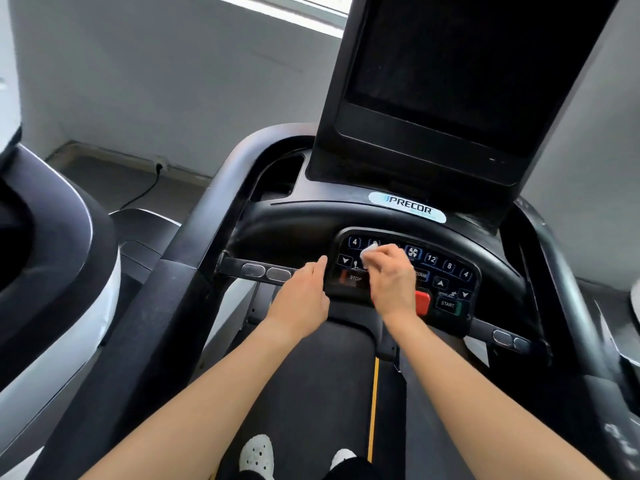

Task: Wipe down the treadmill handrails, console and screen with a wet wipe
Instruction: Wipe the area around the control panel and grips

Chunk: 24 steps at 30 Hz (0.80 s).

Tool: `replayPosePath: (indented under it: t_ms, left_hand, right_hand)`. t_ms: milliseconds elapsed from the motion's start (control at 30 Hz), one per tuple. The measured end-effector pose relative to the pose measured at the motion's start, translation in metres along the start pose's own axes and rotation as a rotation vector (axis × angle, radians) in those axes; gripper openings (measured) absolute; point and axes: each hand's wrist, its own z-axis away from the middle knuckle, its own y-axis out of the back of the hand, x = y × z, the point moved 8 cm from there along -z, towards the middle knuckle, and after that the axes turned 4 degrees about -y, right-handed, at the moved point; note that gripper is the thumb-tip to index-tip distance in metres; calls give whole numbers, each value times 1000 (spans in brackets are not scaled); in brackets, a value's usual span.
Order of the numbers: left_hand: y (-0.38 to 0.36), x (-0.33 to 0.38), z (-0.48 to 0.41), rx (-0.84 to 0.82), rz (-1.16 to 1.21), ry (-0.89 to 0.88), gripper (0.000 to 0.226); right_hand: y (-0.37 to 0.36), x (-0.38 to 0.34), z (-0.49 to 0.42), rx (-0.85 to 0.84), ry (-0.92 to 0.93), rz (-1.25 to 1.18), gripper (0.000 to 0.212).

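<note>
My right hand (393,284) presses a small white wet wipe (368,252) onto the upper left of the black button console (446,271); most of the wipe is hidden under my fingers. At the console's left edge, beside the STOP button, rests my left hand (303,299), fingers together and holding nothing. The dark screen (446,60) stands upright above the console. A black left handrail (194,244) and a right handrail (568,282) curve along both sides. A short cross grip (263,271) with metal sensor pads lies just left of my left hand.
The treadmill belt (311,393) with a yellow stripe runs under my arms, and my white shoes (258,455) stand on it. Another machine (52,271) stands close on the left. A grey wall (173,81) and a floor cable (145,192) lie beyond.
</note>
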Motion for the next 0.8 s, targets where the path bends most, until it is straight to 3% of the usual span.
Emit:
replayPosePath:
  t_ms: [133, 200, 400, 633, 800]
  left_hand:
    - [0, 5, 0, -12, -138, -18, 74]
    - [-1, 6, 1, -15, -161, -14, 74]
    - [-4, 6, 0, -11, -187, 8, 76]
    - [-2, 3, -2, 19, -151, 56, 64]
    - [-1, 6, -2, 13, -150, 67, 58]
  right_hand:
    - [-24, -28, 27, -205, 266, 41, 11]
    - [-22, -25, 22, -235, 312, 82, 12]
    - [1, 14, 0, -23, -85, -63, 14]
    - [-20, -15, 18, -223, 132, -11, 11]
    - [-5, 21, -2, -82, -155, -45, 14]
